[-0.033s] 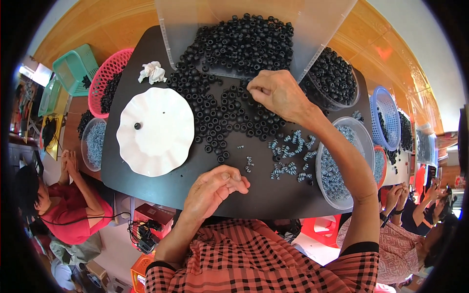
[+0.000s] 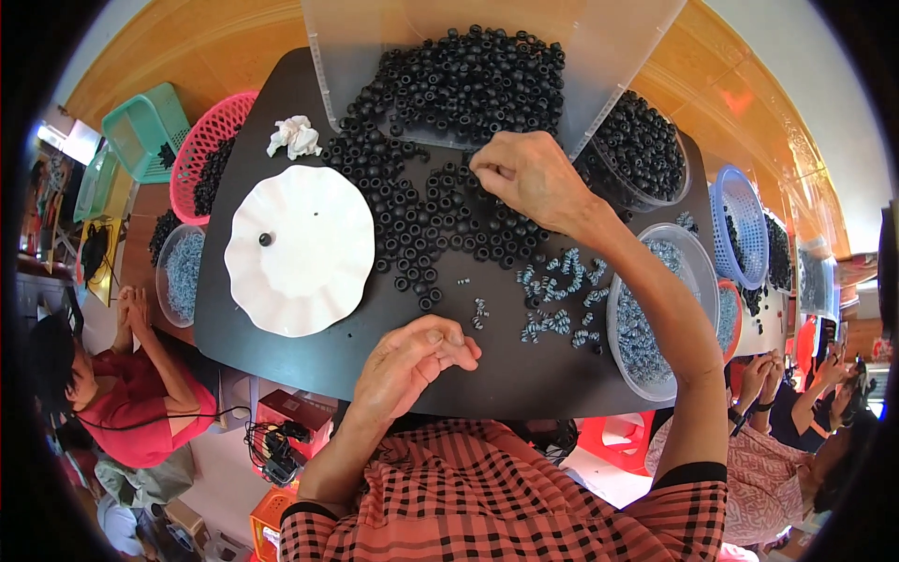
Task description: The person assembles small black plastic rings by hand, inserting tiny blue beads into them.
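Observation:
My right hand [image 2: 538, 185] reaches over the far edge of a spread of small round black pieces with holes [image 2: 412, 220]. Its thumb and forefinger are pinched together, and whatever is between them is hidden. Close to the table's front edge, my left hand [image 2: 419, 363] is curled with thumb against fingers; any small thing inside cannot be made out. Between the hands lie small pale-blue and black coil-shaped pieces [image 2: 552, 323]. A white wavy-edged plate [image 2: 309, 272] on the left carries one black piece [image 2: 265, 240].
Behind the spread, a clear plastic bin [image 2: 328, 98] lies with black pieces heaped inside. To the right stand a bowl of black pieces [image 2: 641, 155] and a tub of coils [image 2: 688, 300]. Crumpled white tissue [image 2: 294, 137] and a pink basket [image 2: 192, 155] are left. Other people sit on both sides.

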A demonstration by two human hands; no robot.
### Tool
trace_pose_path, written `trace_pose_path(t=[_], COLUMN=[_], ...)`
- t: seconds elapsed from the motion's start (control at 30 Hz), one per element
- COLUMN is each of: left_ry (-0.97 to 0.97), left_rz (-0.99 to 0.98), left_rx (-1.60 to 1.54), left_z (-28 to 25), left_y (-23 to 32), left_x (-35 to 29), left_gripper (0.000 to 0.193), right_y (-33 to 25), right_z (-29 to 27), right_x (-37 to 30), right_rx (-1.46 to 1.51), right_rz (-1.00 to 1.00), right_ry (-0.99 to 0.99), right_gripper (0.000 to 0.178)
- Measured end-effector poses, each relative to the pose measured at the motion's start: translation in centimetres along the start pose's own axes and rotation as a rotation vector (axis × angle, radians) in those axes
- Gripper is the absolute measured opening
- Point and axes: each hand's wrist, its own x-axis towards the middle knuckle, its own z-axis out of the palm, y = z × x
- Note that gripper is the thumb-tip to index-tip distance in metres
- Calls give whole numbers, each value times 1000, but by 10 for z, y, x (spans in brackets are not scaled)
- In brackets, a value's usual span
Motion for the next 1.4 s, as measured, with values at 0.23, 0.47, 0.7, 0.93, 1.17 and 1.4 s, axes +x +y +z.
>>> trace_pose_path(t=[0.23, 0.47, 0.7, 0.93, 1.17, 1.4], left_ry=[-43, -61, -86, -74, -77, -71], left_rz=[8, 8, 16, 15, 30, 33], left_rx=[31, 83, 108, 116, 129, 133], left_z=[-1, -2, -4, -1, -1, -1], left_y=[-5, -6, -6, -5, -6, -7], left_x=[1, -1, 1, 2, 1, 0], left_gripper=[24, 25, 25, 25, 25, 25], right_y=[-1, -13, -13, -12, -23, -27], right_z=[13, -5, -2, 4, 7, 11], right_x=[10, -5, -23, -26, -18, -19], right_rx=[16, -10, 11, -61, -155, -184], right_rz=[65, 123, 147, 0, 152, 133], right_ry=[35, 8, 55, 23, -35, -49], right_gripper=[13, 14, 14, 16, 18, 21])
